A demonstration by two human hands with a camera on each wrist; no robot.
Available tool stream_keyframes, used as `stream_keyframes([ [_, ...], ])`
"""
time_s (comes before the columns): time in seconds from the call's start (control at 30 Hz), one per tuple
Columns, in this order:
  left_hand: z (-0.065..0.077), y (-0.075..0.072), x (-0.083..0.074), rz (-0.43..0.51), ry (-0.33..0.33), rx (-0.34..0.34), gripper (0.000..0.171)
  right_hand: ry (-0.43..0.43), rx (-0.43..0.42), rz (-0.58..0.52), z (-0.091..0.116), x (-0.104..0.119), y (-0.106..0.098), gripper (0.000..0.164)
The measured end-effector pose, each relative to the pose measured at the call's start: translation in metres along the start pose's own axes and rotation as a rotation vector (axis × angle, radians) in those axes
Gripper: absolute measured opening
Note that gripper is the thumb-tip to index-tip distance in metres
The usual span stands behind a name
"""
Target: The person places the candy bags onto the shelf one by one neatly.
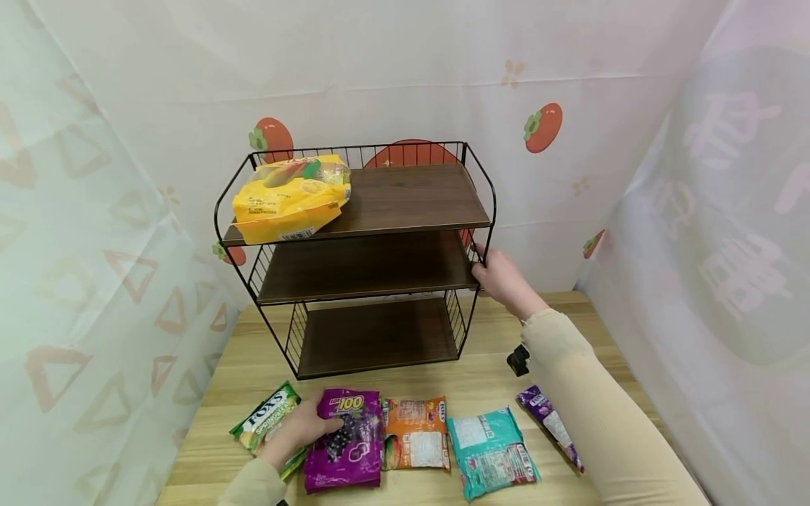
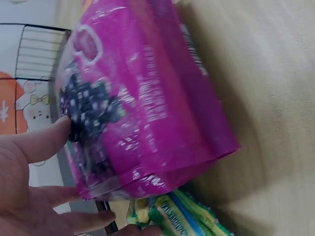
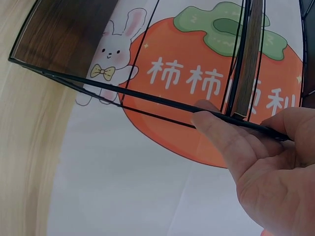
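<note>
At the front of the table lies a purple LOT 100 candy bag (image 1: 344, 457) with grapes printed on it. My left hand (image 1: 305, 426) is at its left side, thumb touching the printed face and the other fingers spread loosely by the edge. Partly under that hand and forearm is a green FOX'S candy bag (image 1: 273, 414). My right hand (image 1: 503, 280) grips the right side of a three-tier shelf rack (image 1: 414, 200); in the right wrist view its fingers and thumb are around the black wire frame (image 3: 162, 102). A yellow candy bag (image 1: 291, 200) rests on the rack's top shelf, at the left.
Right of the purple bag lie an orange candy bag (image 1: 415, 432), a teal candy bag (image 1: 492, 451) and a narrow purple packet (image 1: 552, 425) beside the right forearm. Behind the rack hangs a printed cloth (image 1: 405, 84), with more cloth at both sides.
</note>
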State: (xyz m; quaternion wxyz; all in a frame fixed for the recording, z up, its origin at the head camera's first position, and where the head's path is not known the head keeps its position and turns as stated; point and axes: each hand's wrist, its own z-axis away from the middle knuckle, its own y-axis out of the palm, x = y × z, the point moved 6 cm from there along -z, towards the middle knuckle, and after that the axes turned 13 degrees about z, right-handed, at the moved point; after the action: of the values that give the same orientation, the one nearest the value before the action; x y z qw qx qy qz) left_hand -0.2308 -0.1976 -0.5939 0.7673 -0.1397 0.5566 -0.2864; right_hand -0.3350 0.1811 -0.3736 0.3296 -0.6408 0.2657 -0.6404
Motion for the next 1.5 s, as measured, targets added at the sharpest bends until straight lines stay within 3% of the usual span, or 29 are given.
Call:
stream_keyframes([
  [0.13, -0.001, 0.003, 0.001, -0.045, 0.019, -0.037, 0.1, 0.003, 0.02, -0.027, 0.0, 0.0, 0.001, 0.062],
  [0.27, -0.001, 0.005, 0.002, -0.023, 0.02, -0.041, 0.102, 0.007, 0.025, -0.037, 0.001, -0.001, 0.002, 0.062],
  [0.57, -0.001, 0.006, 0.009, -0.026, -0.034, -0.07, 0.097, 0.0, 0.022, -0.026, 0.0, -0.001, 0.002, 0.063],
  [0.8, 0.002, 0.007, 0.014, 0.053, -0.079, -0.085, 0.103, 0.002, 0.027, -0.048, 0.001, 0.0, 0.002, 0.063],
  [1.13, 0.004, 0.006, 0.019, 0.147, -0.077, -0.075, 0.085, -0.023, -0.011, -0.004, 0.002, 0.0, -0.001, 0.061],
  [1.5, 0.002, 0.005, 0.021, 0.096, -0.075, -0.062, 0.097, -0.024, -0.007, -0.005, 0.002, 0.0, -0.001, 0.06],
])
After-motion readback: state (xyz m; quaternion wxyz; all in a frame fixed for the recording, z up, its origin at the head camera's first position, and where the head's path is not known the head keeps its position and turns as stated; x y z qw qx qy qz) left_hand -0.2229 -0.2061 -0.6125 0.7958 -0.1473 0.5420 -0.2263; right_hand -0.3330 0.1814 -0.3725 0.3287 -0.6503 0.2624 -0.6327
